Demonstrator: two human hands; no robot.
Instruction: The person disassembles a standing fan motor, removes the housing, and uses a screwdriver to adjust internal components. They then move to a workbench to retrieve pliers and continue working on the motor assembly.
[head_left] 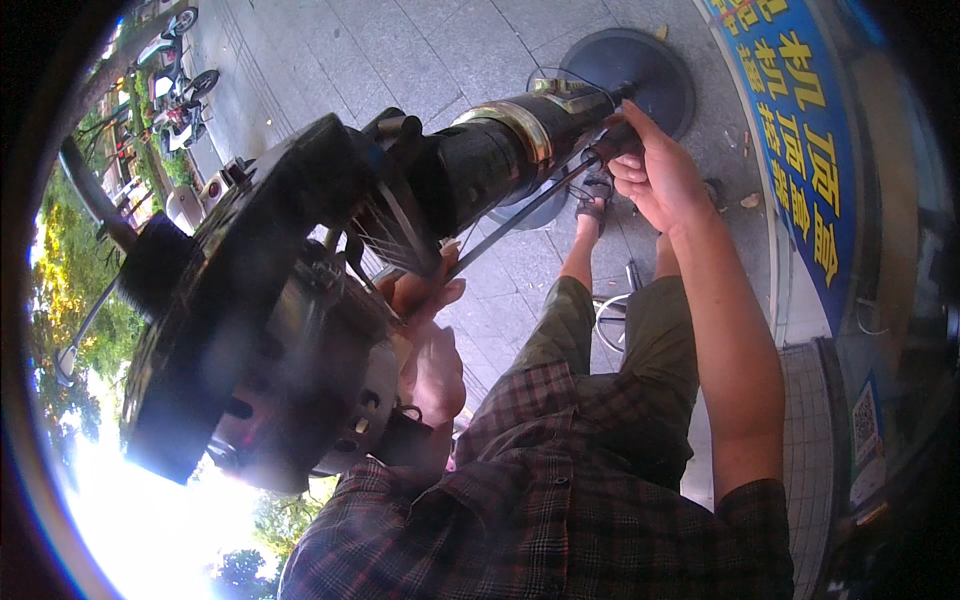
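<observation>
A big black fan-like machine (290, 330) on a stand fills the left and middle, its round motor head nearest to me. From it a thick black pole (490, 160) runs away toward a round dark base (665, 85) on the pavement. My right hand (655, 170) is closed around the dark handle of a long screwdriver (510, 225). The thin shaft slants down-left toward the motor head, where its tip is hidden. Beside that end, my left hand (430, 355) has its fingers curled against the housing; what they grip is hidden.
A blue sign (790, 130) with yellow lettering stands at the right, by a shop front. Grey paving (400, 50) spreads beyond the pole. Parked scooters (180, 90) and trees are at the far left. My sandalled foot (594, 195) is near the stand.
</observation>
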